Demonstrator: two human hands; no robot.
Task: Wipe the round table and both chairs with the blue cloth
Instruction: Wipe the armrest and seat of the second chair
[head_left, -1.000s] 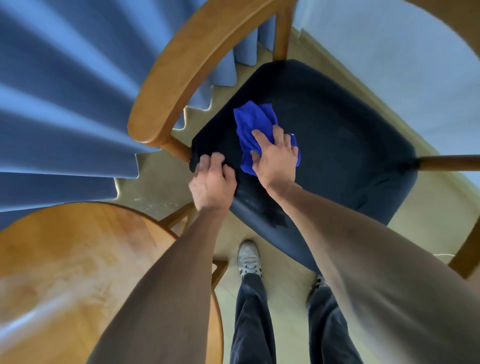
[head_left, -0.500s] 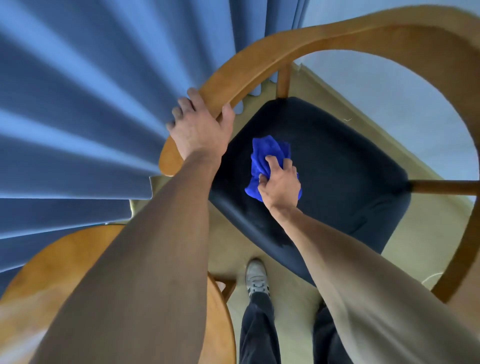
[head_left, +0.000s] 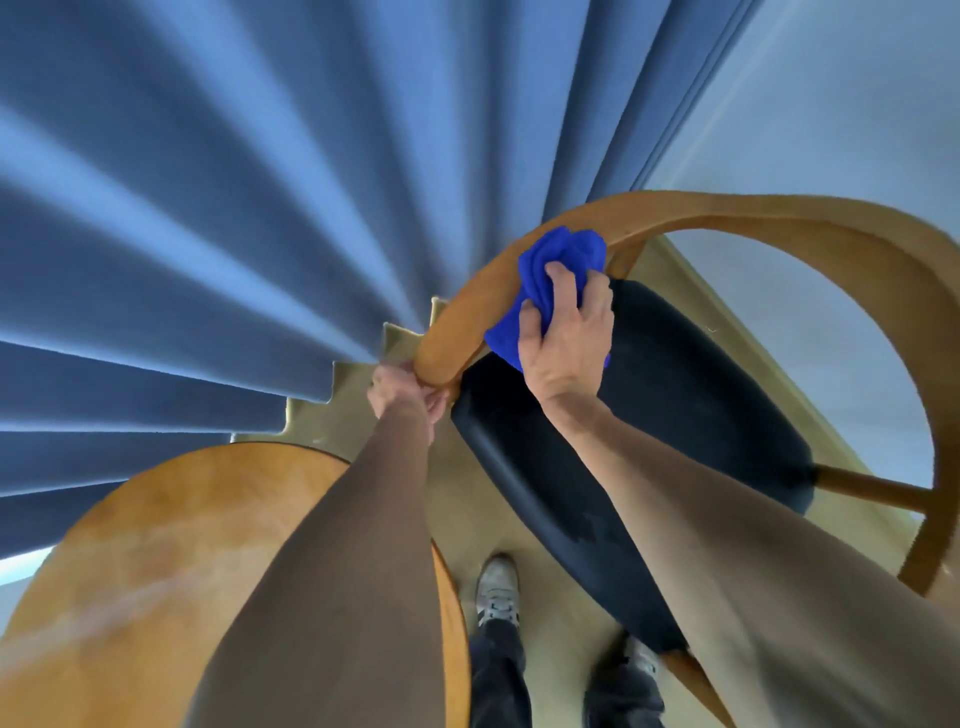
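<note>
A wooden chair with a curved backrest rail (head_left: 753, 215) and a dark padded seat (head_left: 675, 415) stands in front of me. My right hand (head_left: 569, 332) grips the bunched blue cloth (head_left: 550, 270) and presses it against the left part of the rail. My left hand (head_left: 405, 395) holds the rail's lower left end, fingers curled round it. The round wooden table (head_left: 156, 545) lies at lower left, partly under my left arm.
Blue curtains (head_left: 234, 208) hang close behind the chair and table. A pale wall (head_left: 857, 130) is at upper right. My feet (head_left: 498, 587) stand on the beige floor between table and chair.
My right hand lifted the cloth from the seat up onto the backrest rail. My left hand slid from the top of the rail down to its lower left end.
</note>
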